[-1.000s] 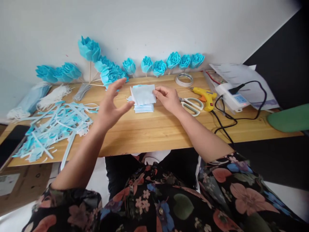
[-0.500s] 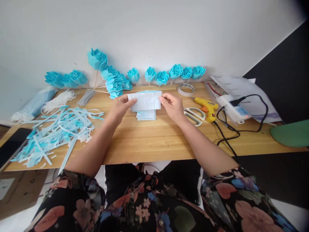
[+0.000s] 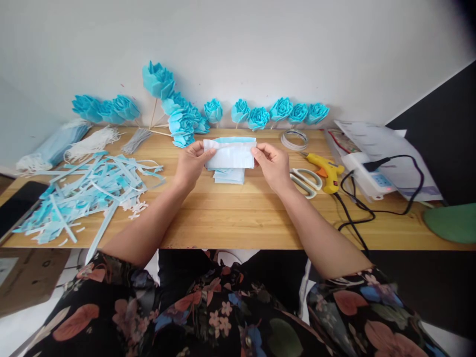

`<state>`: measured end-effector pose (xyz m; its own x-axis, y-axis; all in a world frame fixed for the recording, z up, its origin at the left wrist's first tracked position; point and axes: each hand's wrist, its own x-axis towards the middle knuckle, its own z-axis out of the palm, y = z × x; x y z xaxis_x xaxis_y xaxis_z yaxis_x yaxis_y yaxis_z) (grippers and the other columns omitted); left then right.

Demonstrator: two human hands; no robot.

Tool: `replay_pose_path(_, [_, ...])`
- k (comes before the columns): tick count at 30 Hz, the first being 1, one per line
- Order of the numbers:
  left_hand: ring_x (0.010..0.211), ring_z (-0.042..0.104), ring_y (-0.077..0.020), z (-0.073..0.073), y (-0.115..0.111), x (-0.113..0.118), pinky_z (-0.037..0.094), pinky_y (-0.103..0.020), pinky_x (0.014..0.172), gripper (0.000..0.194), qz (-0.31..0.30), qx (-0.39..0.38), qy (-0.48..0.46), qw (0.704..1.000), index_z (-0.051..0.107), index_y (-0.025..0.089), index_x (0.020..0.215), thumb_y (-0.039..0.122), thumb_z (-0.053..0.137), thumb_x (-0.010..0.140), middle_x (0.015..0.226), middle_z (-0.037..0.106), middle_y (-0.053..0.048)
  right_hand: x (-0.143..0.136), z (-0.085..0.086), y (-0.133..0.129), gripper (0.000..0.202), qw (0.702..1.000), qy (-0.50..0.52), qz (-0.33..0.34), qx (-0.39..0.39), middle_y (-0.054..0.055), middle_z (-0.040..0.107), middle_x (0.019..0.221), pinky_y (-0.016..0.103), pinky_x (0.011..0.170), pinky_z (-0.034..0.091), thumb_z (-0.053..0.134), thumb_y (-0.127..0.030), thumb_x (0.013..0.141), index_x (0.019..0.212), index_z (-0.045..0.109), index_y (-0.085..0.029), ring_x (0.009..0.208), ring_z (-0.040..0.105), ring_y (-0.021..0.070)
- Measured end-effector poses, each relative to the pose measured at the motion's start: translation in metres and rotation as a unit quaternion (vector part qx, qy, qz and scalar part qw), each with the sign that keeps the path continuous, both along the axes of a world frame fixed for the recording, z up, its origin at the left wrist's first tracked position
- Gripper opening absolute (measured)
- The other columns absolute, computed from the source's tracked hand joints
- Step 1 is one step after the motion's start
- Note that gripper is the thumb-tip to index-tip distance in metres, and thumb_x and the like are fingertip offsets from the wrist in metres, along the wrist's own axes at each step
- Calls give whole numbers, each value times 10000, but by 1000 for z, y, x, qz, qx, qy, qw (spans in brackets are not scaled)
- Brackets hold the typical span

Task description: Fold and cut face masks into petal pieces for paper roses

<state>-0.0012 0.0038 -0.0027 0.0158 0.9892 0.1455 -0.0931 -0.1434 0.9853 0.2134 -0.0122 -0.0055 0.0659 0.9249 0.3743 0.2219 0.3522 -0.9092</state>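
Note:
Between my hands is a folded face mask sheet [image 3: 230,155], white on the side facing me, with a light blue strip showing along its top. My left hand [image 3: 192,161] pinches its left end between thumb and fingers. At the right end, my right hand [image 3: 272,161] grips it the same way. Below it on the table lies a small stack of cut mask pieces [image 3: 229,176], partly hidden by the held sheet. White-handled scissors [image 3: 307,182] rest just right of my right hand.
Blue fabric flowers [image 3: 183,124] line the wall. Cut strips [image 3: 92,191] are heaped at left, near a black phone [image 3: 20,208], mask stack [image 3: 59,141] and wires [image 3: 136,141]. Rightward are a tape roll [image 3: 294,140], yellow glue gun [image 3: 327,171], power strip [image 3: 370,176] and black cable [image 3: 418,173].
More of the blue strip now shows above the white layer of the held sheet. Both hands keep their grip on its ends. The whole view has shifted slightly.

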Motion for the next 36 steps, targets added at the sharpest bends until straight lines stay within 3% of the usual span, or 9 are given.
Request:
replay_pose_path(6, [838,684,-183,1,-3,4,547,-301,737,246,-10,24,-2,1000,652,178,846,304,787,683,893,743,-33,2,-4,3,173,1000,4,-10,-3,-6,605,653,299,559,479,610,-399,831,778,647,-239,590,562,157])
replay_pose_path(10, [850,685,-181,0,-3,5,553,-296,739,281,-19,18,-13,1000,663,174,892,284,795,670,928,745,-37,4,-7,5,177,1000,0,-17,4,-2,608,667,296,559,472,606,-401,836,782,650,-238,594,549,155])
replay_pose_path(15, [726,652,-162,0,-1,3,513,-269,615,342,-52,3,1,999,688,171,919,348,818,657,865,735,-37,5,-9,6,187,1000,9,-24,16,-2,590,673,285,548,444,606,-407,845,801,651,-231,589,520,144])
replay_pose_path(18, [572,563,-126,1,0,0,433,-257,508,301,-77,3,39,996,697,169,803,448,772,717,700,683,-25,6,-10,7,201,999,7,-31,24,-9,570,671,286,557,441,599,-422,857,804,644,-233,588,515,140])
replay_pose_path(22, [495,479,-101,3,0,-4,377,-254,481,374,-64,8,76,995,591,173,573,460,738,763,511,529,4,7,-10,7,215,998,1,-48,28,-13,565,686,281,561,437,594,-435,864,822,648,-232,596,517,136])
replay_pose_path(28, [415,399,-61,4,1,-5,308,-221,392,372,-50,0,56,997,553,172,602,450,765,730,524,518,22,9,-11,8,224,998,-2,-44,52,-24,556,670,265,539,421,604,-432,881,825,651,-220,577,504,120])
replay_pose_path(32, [433,471,-64,4,-1,-1,388,-195,383,313,-69,-41,17,997,593,162,711,396,798,681,606,598,19,10,-15,11,255,997,6,-38,65,-34,577,683,242,532,424,630,-467,872,865,679,-216,575,512,99])
replay_pose_path(36, [604,605,-104,5,-2,3,541,-218,539,256,-70,-54,-17,996,598,141,751,302,788,692,714,655,-5,9,-15,12,296,998,16,-22,59,-31,652,744,248,544,470,674,-510,830,935,696,-234,604,561,107])
